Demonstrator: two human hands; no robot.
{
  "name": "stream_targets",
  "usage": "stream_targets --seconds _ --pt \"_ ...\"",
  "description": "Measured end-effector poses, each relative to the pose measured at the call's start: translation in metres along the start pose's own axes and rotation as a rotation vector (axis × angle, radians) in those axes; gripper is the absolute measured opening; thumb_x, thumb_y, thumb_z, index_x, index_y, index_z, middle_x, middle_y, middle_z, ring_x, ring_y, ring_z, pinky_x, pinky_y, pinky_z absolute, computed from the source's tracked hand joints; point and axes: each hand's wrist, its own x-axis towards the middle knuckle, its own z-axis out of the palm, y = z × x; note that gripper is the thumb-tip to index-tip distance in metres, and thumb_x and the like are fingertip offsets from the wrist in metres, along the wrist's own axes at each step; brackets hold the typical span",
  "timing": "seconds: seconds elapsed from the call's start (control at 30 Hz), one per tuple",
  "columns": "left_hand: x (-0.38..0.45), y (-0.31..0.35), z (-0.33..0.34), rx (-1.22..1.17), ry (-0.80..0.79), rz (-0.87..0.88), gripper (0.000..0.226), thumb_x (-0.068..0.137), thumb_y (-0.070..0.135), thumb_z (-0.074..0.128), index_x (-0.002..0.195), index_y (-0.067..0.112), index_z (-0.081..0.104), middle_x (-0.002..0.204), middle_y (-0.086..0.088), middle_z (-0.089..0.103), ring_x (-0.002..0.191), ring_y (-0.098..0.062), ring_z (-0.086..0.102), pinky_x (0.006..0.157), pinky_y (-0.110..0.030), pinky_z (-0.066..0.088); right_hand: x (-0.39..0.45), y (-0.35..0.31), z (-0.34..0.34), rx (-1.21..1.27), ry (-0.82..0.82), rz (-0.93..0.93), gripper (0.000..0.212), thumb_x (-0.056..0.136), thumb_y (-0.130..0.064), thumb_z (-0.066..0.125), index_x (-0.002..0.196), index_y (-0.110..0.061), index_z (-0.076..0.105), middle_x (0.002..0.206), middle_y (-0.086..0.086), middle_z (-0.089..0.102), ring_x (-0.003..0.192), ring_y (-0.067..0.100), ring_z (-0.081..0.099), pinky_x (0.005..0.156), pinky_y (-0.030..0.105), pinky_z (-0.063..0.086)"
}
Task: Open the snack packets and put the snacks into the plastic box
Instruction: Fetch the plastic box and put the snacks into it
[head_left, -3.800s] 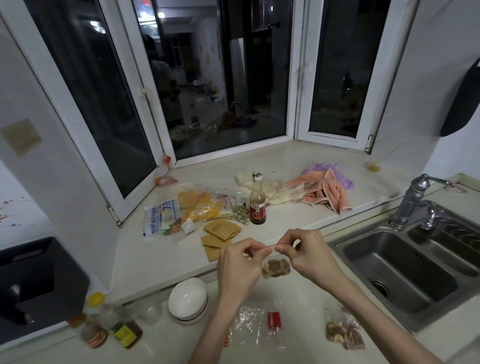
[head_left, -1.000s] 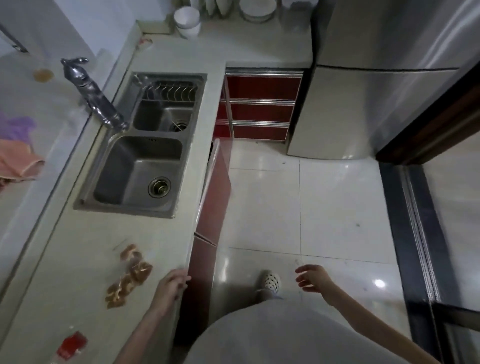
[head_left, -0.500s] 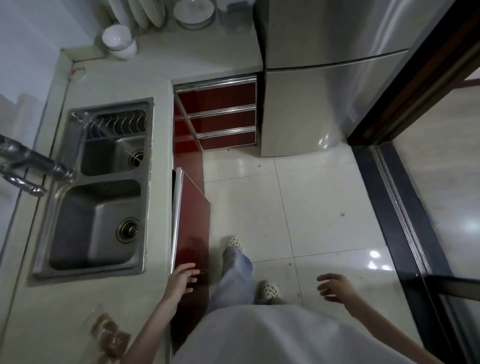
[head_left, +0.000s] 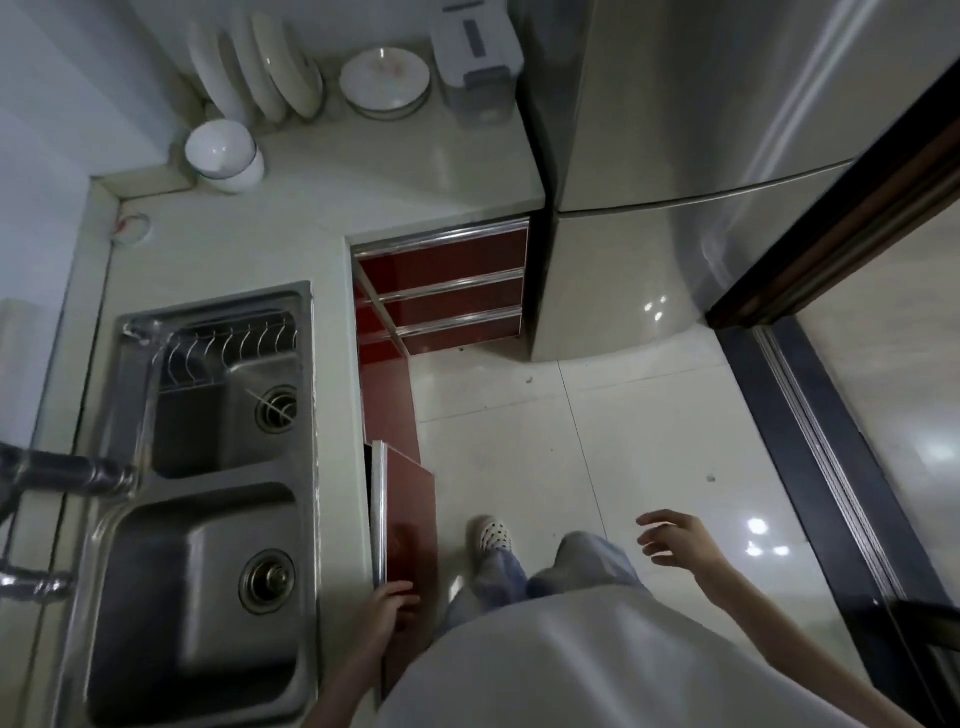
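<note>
No snack packet and no plastic box is in view. I look straight down beside the counter. My left hand (head_left: 388, 608) reaches to the near end of a half-open red cabinet door (head_left: 410, 514) below the sink, and its fingers rest on the door's top edge and front face. My right hand (head_left: 675, 540) hangs in the air above the floor tiles with its fingers spread and holds nothing.
A steel double sink (head_left: 202, 499) with a tap (head_left: 62, 475) fills the left. Red drawers (head_left: 452, 291) and a silver fridge (head_left: 701, 156) stand ahead. White bowls (head_left: 223, 153) and plates (head_left: 384, 80) sit on the far counter. A dark door track (head_left: 831, 493) crosses the tiled floor.
I turned from the window counter and the snack packets to the sink side. The packets slid out of view. My left hand went to the cabinet door and my right hand drifted outward.
</note>
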Motion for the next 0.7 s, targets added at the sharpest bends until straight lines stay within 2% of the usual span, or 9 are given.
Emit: stream_targets --seconds 0.13,0.27,0.4,0.53,0.7 --pt "0.018 0.049 -0.009 0.067 -0.034 -0.024 0.027 0.094 -0.003 0.045 0.118 0.002 0.057 0.081 -0.005 0.062 0.065 -0.018 0.050 0.056 -0.027 0.034 0.013 -0.008 0.006 0.006 0.030 0.105 0.027 0.083 0.010 0.043 0.095 0.000 0.065 0.071 0.015 0.065 0.061 0.025 0.058 0.060 0.029 0.048" --pt "0.044 0.117 -0.015 0.090 -0.037 0.056 0.025 0.091 -0.002 0.052 0.114 0.003 0.061 0.080 -0.005 0.065 0.066 -0.017 0.054 0.055 -0.025 0.036 0.036 -0.017 0.005 0.013 0.069 0.203 0.029 0.083 0.011 0.041 0.094 0.000 0.065 0.068 0.015 0.066 0.059 0.024 0.058 0.058 0.026 0.047" --pt "0.073 0.193 -0.017 0.086 -0.031 0.106 0.024 0.090 -0.002 0.050 0.110 0.005 0.062 0.082 -0.005 0.067 0.064 -0.015 0.056 0.053 -0.025 0.036 0.067 -0.036 0.002 0.000 0.071 0.303 0.030 0.084 0.015 0.039 0.094 0.002 0.064 0.060 0.013 0.064 0.053 0.022 0.056 0.048 0.020 0.041" --pt "0.090 0.266 -0.017 0.048 -0.009 0.153 0.024 0.091 -0.002 0.050 0.109 0.008 0.062 0.093 -0.009 0.068 0.068 -0.017 0.058 0.055 -0.026 0.039 0.107 -0.087 -0.005 0.018 0.073 0.310 0.032 0.086 0.015 0.032 0.095 0.007 0.062 0.059 0.014 0.062 0.052 0.024 0.054 0.052 0.027 0.037" --pt "0.100 0.312 -0.023 -0.005 0.034 0.153 0.021 0.093 0.004 0.052 0.108 0.011 0.063 0.097 -0.006 0.070 0.082 -0.022 0.062 0.065 -0.031 0.046 0.147 -0.197 0.005 -0.029 -0.018 0.216 0.032 0.086 0.012 0.033 0.093 0.001 0.062 0.065 0.015 0.061 0.052 0.022 0.054 0.049 0.021 0.041"
